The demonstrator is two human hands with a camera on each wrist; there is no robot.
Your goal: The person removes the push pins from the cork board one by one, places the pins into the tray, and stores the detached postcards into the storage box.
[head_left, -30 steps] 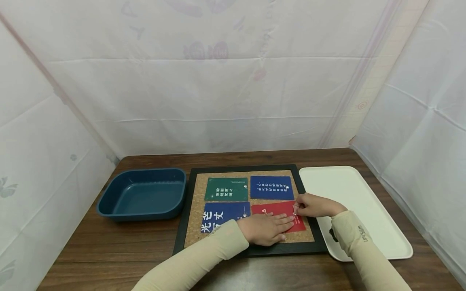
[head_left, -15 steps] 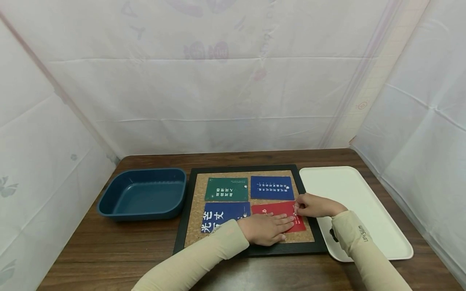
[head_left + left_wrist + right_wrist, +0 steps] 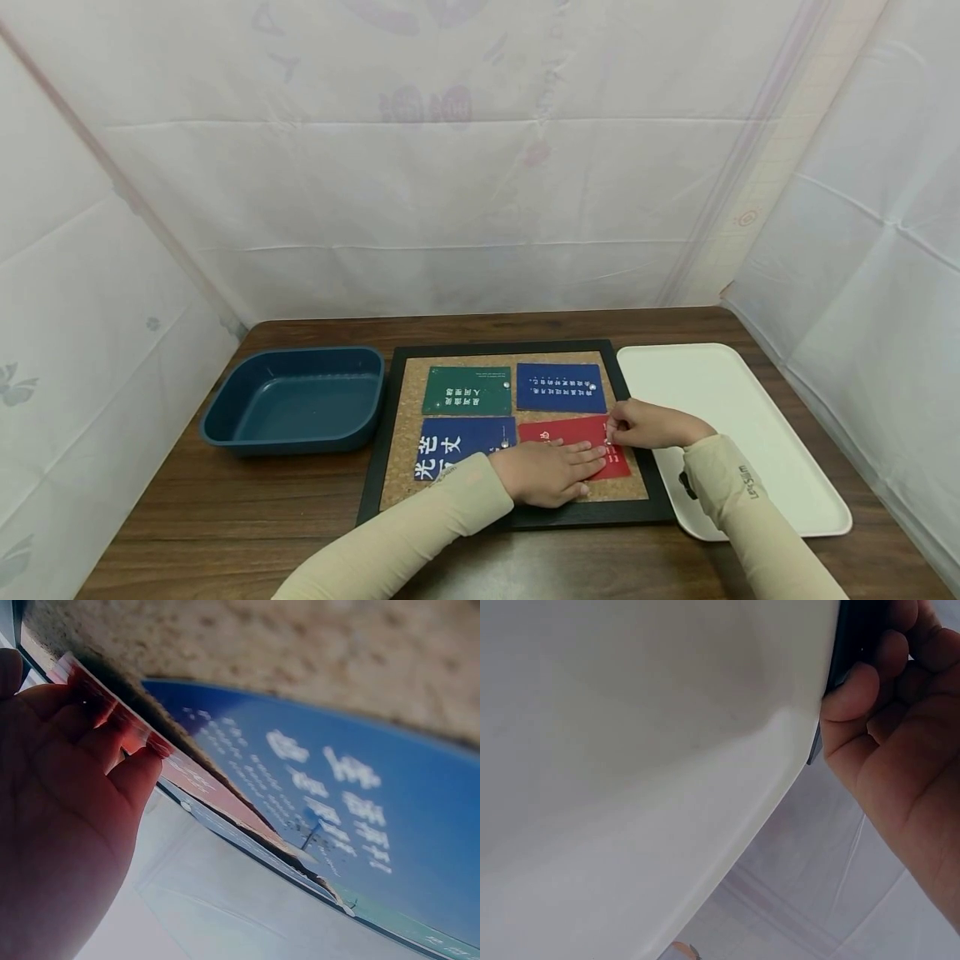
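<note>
A cork board point(image 3: 403, 433) in a black frame carries a green card point(image 3: 465, 390), two blue cards point(image 3: 558, 386) point(image 3: 459, 440) and a red card point(image 3: 567, 431). My left hand point(image 3: 570, 468) lies flat with straight fingers on the red card and presses it down. My right hand point(image 3: 617, 430) is at that card's top right corner, its fingertips curled and pinching a small pin there. In the left wrist view the fingers point(image 3: 139, 769) rest on the red card's edge beside a blue card point(image 3: 337, 795). The right wrist view shows curled fingers point(image 3: 851, 694) next to the tray's rim.
A white tray point(image 3: 723, 400) lies to the right of the board and touches its frame; my right forearm crosses its near corner. A dark blue tub point(image 3: 300, 402) stands to the left. White sheeting closes in the wooden table point(image 3: 225, 525) on three sides.
</note>
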